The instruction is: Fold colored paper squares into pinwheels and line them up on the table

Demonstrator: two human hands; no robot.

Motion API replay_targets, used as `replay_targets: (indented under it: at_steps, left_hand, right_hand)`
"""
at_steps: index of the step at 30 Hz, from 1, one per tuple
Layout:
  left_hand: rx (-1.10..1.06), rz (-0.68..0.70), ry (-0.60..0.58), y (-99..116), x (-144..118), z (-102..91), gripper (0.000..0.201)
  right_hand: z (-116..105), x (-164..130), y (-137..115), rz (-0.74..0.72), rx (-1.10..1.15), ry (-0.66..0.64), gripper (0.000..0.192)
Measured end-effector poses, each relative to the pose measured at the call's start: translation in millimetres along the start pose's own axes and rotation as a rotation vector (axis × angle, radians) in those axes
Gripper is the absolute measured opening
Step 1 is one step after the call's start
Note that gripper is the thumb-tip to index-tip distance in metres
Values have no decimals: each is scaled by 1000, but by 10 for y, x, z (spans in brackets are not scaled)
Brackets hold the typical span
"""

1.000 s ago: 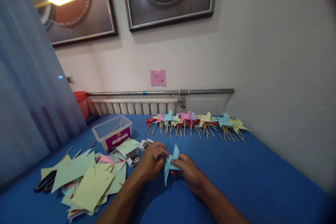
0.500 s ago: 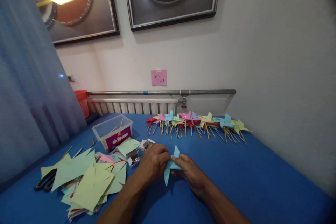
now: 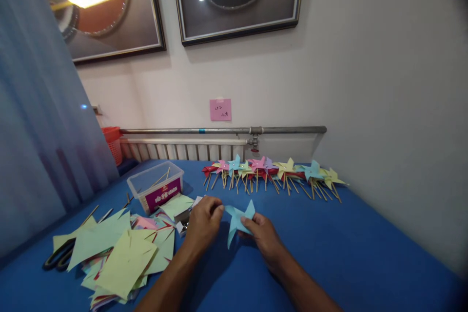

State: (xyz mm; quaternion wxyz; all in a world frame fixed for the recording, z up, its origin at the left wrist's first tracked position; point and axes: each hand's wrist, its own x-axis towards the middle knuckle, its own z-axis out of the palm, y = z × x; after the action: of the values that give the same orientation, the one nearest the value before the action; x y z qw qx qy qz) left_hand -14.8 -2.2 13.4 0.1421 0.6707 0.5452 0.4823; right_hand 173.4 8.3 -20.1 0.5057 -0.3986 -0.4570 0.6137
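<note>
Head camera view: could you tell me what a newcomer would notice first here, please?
The light blue paper pinwheel at the centre, pinched between the left hand and right hand above the blue table. Behind it, a row of finished pinwheels lies along the wall, and cut paper sheets pile up on the left.

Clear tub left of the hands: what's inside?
The tub holds a few thin wooden sticks leaning toward its far corner. A purple label on the front wall hides whatever lies low behind it.
</note>
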Motion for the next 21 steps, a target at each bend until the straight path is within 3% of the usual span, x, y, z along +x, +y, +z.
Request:
replay_targets:
  at_steps: [3,6,9,13,19,21]
  left_hand:
    - [-309,-367,-145,-41,16,100,17]
    - [-590,-514,-261,-64,-14,244,28]
    - [-711,-594,-182,-44,-34,315,41]
    - [-782,-661,-17,9,-5,242,47]
    - [-911,-613,-201,65,-47,237,39]
    - [-929,-576,-204,80,-69,272,37]
  right_hand:
    - [18,-11,-5,-42,-25,-4,51]
    - [43,-30,-7,-49,-21,-28,55]
    - [52,-20,14,-66,-23,-34,58]
    - [25,27,72,-79,-21,19,59]
    - [23,34,111,-103,-67,-25,56]
    - [37,27,101,-107,-98,-47,55]
